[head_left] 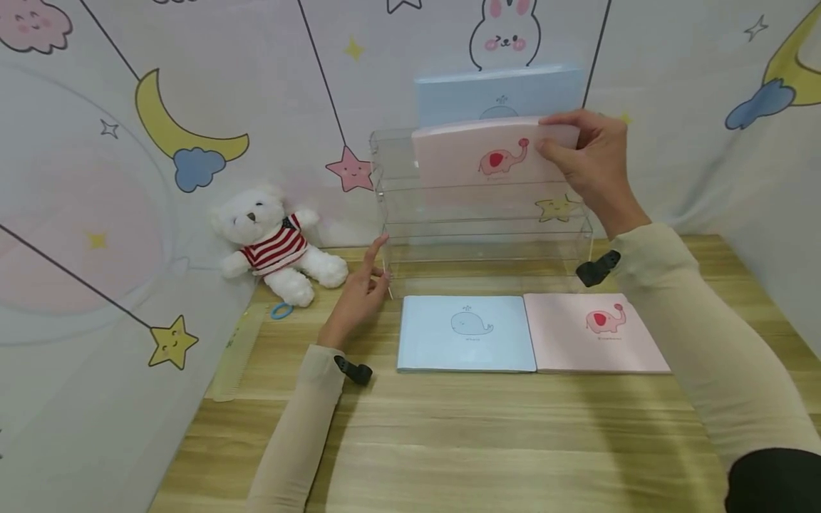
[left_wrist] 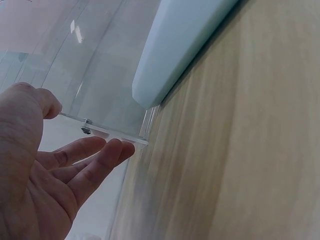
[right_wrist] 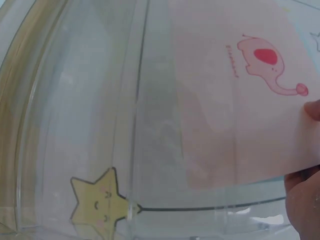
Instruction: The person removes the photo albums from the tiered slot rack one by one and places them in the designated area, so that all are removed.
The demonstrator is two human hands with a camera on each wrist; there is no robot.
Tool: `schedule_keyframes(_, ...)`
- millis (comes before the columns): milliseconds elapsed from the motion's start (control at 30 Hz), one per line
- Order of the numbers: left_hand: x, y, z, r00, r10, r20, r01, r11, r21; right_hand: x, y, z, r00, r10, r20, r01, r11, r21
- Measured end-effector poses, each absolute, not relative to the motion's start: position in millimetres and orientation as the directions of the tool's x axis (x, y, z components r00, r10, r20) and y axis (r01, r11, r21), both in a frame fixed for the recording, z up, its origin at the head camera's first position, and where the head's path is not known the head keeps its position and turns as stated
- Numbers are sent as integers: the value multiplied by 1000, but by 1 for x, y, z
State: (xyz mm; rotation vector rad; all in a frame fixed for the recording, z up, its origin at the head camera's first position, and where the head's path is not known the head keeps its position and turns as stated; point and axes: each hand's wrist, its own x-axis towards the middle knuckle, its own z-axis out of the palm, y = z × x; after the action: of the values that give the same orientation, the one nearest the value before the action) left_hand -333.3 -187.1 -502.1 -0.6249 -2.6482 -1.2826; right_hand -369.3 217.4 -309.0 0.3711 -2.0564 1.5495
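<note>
My right hand point(head_left: 596, 157) pinches the upper right corner of a pink elephant booklet point(head_left: 449, 153), thumb in front and fingers behind. The booklet stands nearly upright, its lower part behind a clear panel of the tiered acrylic rack point(head_left: 487, 267). In the right wrist view the pink cover point(right_wrist: 215, 120) fills the upper right, with the thumb and fingers at the frame's edge. Behind it, a blue whale booklet point(head_left: 449, 96) stands higher in the rack's back. My left hand point(head_left: 359, 296) touches the rack's left side panel with loosely extended fingers point(left_wrist: 95, 175).
On the wooden table point(head_left: 487, 434) before the rack lie a blue whale booklet point(head_left: 430, 335) and a pink elephant booklet point(head_left: 558, 335), side by side. A white teddy bear point(head_left: 256, 228), a blue ring point(head_left: 281, 311) and a pale green strip point(head_left: 239, 356) are at left. A printed curtain point(head_left: 256, 71) hangs behind.
</note>
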Motion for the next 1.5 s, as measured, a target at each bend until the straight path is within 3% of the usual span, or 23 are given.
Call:
schedule_keyframes(300, -333, -186, -502, -902, 313, 297, 427, 551, 717, -366, 219, -297, -762, 98, 640, -598, 273, -753)
schedule_keyframes(567, -332, -186, -501, -906, 311, 288, 420, 558, 716, -359, 218, -286, -748, 66, 661, -635, 223, -740)
schedule_keyframes(867, -333, -186, -501, -904, 313, 291, 423, 560, 712, -340, 217, -273, -809, 178, 560, -523, 216, -824)
schedule_keyframes(1300, -333, -186, -500, -903, 315, 293, 426, 567, 705, -317, 223, -285, -796, 201, 572, -591, -52, -805)
schedule_keyframes(1500, -334, -187, -500, -900, 320, 296, 432, 575, 695, -311, 227, -298, -818, 223, 530, -566, -148, -811)
